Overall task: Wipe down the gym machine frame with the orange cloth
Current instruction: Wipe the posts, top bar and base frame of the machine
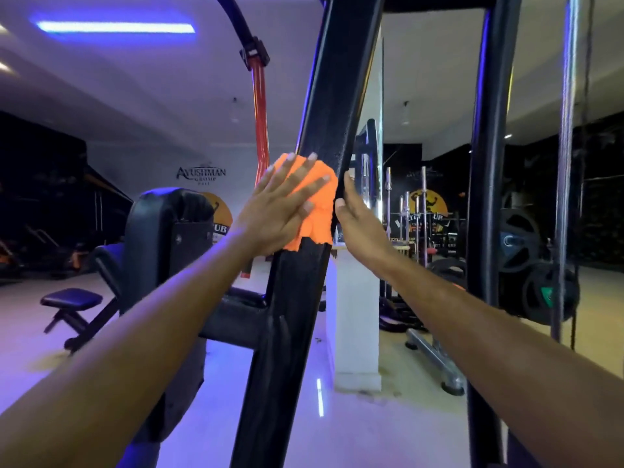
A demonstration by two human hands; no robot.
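- The left hand point(282, 201) lies flat, fingers straight and spread, pressing the orange cloth point(312, 206) against the near face of the black slanted upright point(304, 282) of the gym machine frame.
- The cloth sits partway up that upright, bunched under the palm, with its lower edge hanging loose below the hand.
- The right hand point(358, 216) is on the right edge of the same upright, thumb on the front; its grip looks clamped round the bar to steady things, though the fingers behind are hidden.
- To do this stroke well, I'd judge the palm should stay flat and run long passes along the bar, not short dabs.
- The cloth covers only part of the bar's width, so wrapping it towards the edges would catch the sides.
- The right hand will want shifting out of the way as the cloth travels.
- A padded seat point(169, 238) stands to the left and weight plates point(521, 244) far right.
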